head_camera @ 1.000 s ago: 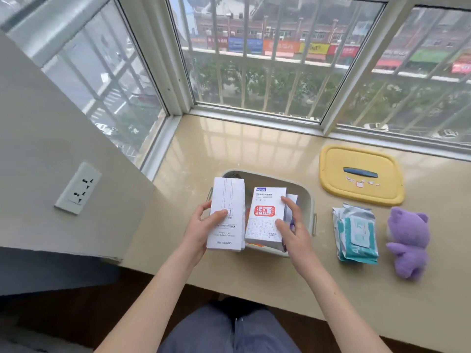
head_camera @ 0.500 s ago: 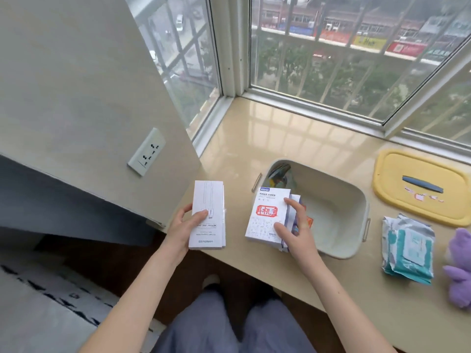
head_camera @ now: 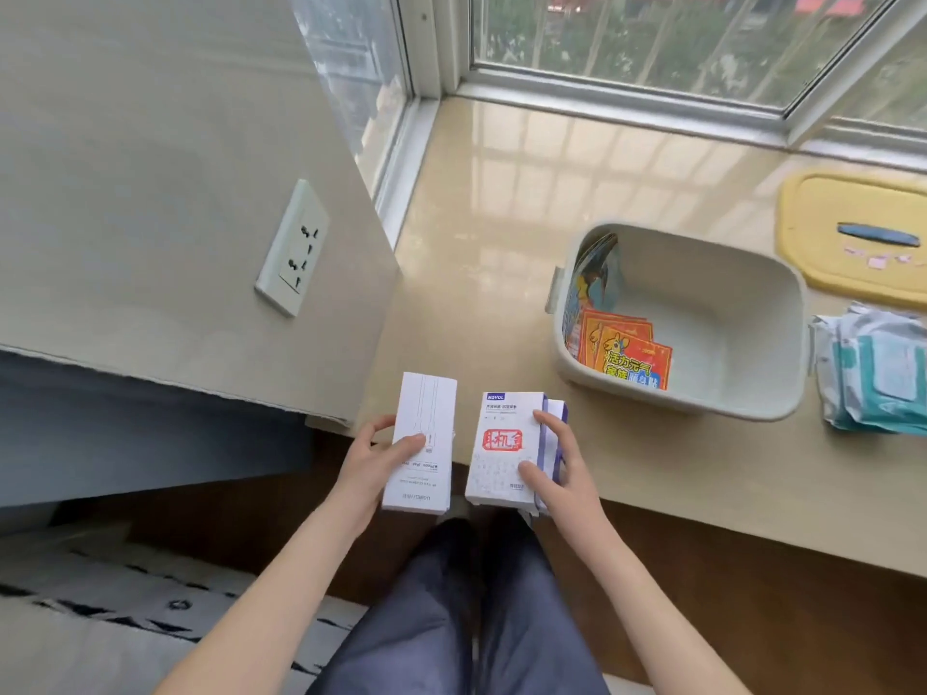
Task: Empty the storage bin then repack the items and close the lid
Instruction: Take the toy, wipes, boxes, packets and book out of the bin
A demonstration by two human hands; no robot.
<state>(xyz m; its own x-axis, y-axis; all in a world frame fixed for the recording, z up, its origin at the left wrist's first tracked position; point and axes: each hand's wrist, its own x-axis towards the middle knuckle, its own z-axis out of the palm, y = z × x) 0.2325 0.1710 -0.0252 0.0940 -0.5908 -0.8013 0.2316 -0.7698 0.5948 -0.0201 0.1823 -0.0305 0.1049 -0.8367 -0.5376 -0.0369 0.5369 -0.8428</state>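
The left hand (head_camera: 376, 461) holds a white box (head_camera: 426, 433), with the thumb on its front and the fingers at its left edge. The right hand (head_camera: 564, 476) grips a box with a red stamp (head_camera: 499, 443) together with a second box (head_camera: 558, 411) behind it. Both hands are at the near edge of the table (head_camera: 501, 218), left of the storage bin (head_camera: 727, 293). The beige table runs under a window (head_camera: 652, 32). In the bin lie orange packets (head_camera: 624, 353), and one colourful packet (head_camera: 594, 270) stands against its left wall. The yellow lid (head_camera: 812, 218) lies on the table near the bin, close to packs of wipes (head_camera: 878, 378).

Glossy beige sill (head_camera: 501, 203) under barred window (head_camera: 652, 37); grey wall panel (head_camera: 150, 168) with socket (head_camera: 293, 248); patterned rug (head_camera: 125, 609)
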